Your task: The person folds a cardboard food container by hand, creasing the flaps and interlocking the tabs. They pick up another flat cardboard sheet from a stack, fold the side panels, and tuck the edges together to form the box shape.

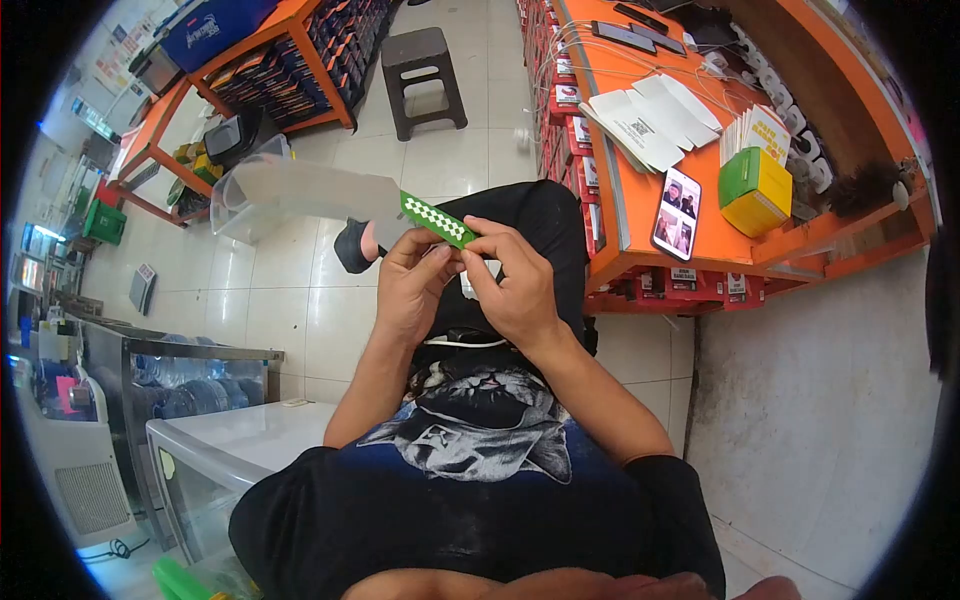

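Over lap point(540, 222): L hand point(412, 285) + R hand point(515, 290) pinching grn strip point(436, 218).

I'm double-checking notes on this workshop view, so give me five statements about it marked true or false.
1. Both the left hand and right hand grip the green patterned strip. True.
2. A yellow-and-green box sits on the orange table. True.
3. The smartphone lies on the floor. False: it lies on the orange table.
4. The stool is white. False: it is dark grey or black.
5. The T-shirt is plain. False: it bears an animal-face print.
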Demonstrator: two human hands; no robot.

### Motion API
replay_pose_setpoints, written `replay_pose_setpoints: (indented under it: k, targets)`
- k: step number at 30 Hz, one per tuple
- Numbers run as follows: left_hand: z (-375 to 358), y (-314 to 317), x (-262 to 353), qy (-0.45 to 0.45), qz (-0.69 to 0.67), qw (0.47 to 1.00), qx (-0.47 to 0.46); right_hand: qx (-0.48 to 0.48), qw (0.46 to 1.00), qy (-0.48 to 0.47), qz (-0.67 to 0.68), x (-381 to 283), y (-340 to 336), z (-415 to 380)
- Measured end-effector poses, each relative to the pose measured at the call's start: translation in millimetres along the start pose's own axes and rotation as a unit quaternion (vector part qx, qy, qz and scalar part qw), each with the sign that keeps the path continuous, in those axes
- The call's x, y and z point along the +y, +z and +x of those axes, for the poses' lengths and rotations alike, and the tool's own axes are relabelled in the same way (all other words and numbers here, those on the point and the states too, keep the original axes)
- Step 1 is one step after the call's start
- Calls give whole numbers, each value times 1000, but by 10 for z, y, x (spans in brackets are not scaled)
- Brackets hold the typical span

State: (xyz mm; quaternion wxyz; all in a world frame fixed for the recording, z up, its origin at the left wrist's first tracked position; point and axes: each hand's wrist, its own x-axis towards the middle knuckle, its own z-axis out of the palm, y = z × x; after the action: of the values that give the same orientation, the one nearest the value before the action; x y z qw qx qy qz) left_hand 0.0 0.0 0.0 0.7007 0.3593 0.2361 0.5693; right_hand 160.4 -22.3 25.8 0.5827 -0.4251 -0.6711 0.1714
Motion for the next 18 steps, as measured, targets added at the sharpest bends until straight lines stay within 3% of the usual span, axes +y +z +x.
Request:
replay_pose_setpoints:
  k: [5, 12, 18]
  targets:
    - [35, -26, 8, -9, 20, 998, 51, -12, 1000, -7, -2, 14, 78, 19]
    - [1, 57, 25, -3, 46, 998, 42, -17, 999, -25, -33, 55, 80, 41]
    - [-8, 127, 56, -20, 52, 997, 47, -36, 998, 25, -45, 30, 28, 5]
